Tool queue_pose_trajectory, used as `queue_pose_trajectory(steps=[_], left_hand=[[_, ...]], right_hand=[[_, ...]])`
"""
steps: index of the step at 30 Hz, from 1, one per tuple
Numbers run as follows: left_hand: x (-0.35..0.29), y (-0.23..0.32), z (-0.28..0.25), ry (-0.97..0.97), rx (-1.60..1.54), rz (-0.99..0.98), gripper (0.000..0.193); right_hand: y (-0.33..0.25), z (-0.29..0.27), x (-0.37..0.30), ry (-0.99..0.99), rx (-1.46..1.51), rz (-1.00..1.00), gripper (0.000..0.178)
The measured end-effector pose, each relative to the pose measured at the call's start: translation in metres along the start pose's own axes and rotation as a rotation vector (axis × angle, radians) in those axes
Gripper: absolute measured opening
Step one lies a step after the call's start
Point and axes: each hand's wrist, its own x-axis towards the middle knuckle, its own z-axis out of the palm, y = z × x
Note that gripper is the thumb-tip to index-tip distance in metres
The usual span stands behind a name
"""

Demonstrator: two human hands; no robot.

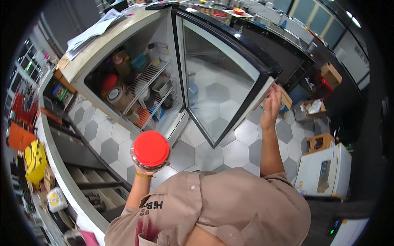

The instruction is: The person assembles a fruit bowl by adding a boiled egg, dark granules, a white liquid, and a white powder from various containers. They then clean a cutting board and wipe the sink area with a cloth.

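My left hand (143, 168) grips a glass jar with a round red lid (151, 148), held up in front of my chest. My right hand (271, 104) is raised against the outer edge of the open glass fridge door (221, 82). The small under-counter fridge (123, 78) stands open to the left. Its wire shelves (150, 78) hold several jars, tubs and bottles, among them a red-lidded container (109, 82).
A counter with drawers (82, 164) runs along the left, with a yellow object (35, 160) on it. Papers (96, 28) lie on the fridge top. Cardboard boxes (330, 74) and a white appliance (326, 170) stand to the right on the hexagon-tiled floor (234, 151).
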Motion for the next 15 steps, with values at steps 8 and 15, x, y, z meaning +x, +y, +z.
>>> queue_pose_trajectory(steps=[8, 15], left_hand=[[-0.052, -0.133, -0.033, 0.093, 0.099, 0.174, 0.095], [0.046, -0.221, -0.051, 0.382, 0.12, 0.339, 0.095]], right_hand=[[0.034, 0.045, -0.036, -0.361, 0.154, -0.732, 0.051], [-0.006, 0.143, -0.012, -0.485, 0.61, -0.867, 0.051]])
